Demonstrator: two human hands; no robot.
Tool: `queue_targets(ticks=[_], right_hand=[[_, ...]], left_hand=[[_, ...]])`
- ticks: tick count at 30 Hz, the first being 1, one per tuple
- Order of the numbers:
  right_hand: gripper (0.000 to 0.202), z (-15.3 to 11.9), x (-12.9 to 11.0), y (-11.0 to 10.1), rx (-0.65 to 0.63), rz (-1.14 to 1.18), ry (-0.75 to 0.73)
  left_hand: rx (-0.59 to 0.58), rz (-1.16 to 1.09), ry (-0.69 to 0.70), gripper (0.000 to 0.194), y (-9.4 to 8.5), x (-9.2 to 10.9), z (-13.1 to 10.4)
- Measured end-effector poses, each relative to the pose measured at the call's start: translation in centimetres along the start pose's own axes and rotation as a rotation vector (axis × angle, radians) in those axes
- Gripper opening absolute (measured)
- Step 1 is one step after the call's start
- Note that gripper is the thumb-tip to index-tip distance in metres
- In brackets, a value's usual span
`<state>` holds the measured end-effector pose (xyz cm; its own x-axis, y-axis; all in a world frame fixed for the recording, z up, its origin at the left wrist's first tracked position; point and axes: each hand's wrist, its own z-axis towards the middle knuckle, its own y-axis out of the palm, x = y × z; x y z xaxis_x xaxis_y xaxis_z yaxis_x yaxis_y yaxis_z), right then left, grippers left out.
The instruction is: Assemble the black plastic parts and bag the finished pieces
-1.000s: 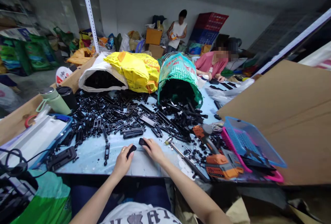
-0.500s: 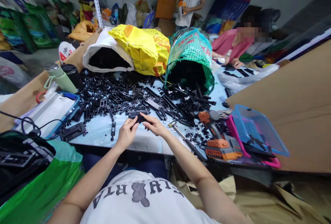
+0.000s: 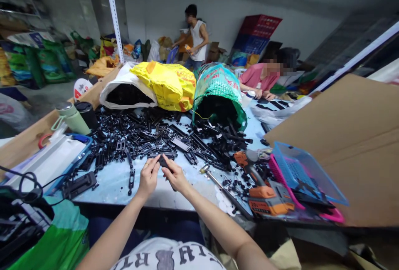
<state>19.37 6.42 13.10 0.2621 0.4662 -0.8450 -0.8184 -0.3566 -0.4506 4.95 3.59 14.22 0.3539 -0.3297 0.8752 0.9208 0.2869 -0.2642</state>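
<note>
The light-blue tabletop [image 3: 114,189] is bounded at right by a stiff brown cardboard panel [image 3: 349,145]. A crumpled green woven sack [image 3: 218,79] gapes over black parts [image 3: 232,132]. A blue plastic basket [image 3: 327,182] of black pieces [image 3: 313,199] tilts over a pink basket [image 3: 336,218], beside a cordless drill [image 3: 264,198] and hammer [image 3: 229,197]. Near the front edge, left hand [image 3: 149,177] and right hand [image 3: 176,176] pinch one small black part [image 3: 162,162].

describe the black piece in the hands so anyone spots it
Find the light blue tabletop, then look toward its near edge. There the left hand and right hand hold a small black piece. Unlike the loose black parts beyond, it is held.
</note>
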Motion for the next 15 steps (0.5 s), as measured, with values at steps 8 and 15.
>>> queue_targets(ticks=[8, 15], right_hand=[[0.046, 2.0, 5.5, -8.8, 0.008, -0.616, 0.181], [0.042, 2.8, 11.0, -16.1, 0.129, -1.211, 0.743]], left_hand=[[-0.062, 0.38, -0.231, 0.044, 3.1, -3.8, -4.8], [-0.8, 0.67, 0.228, 0.04, 3.5, -4.8, -2.8]])
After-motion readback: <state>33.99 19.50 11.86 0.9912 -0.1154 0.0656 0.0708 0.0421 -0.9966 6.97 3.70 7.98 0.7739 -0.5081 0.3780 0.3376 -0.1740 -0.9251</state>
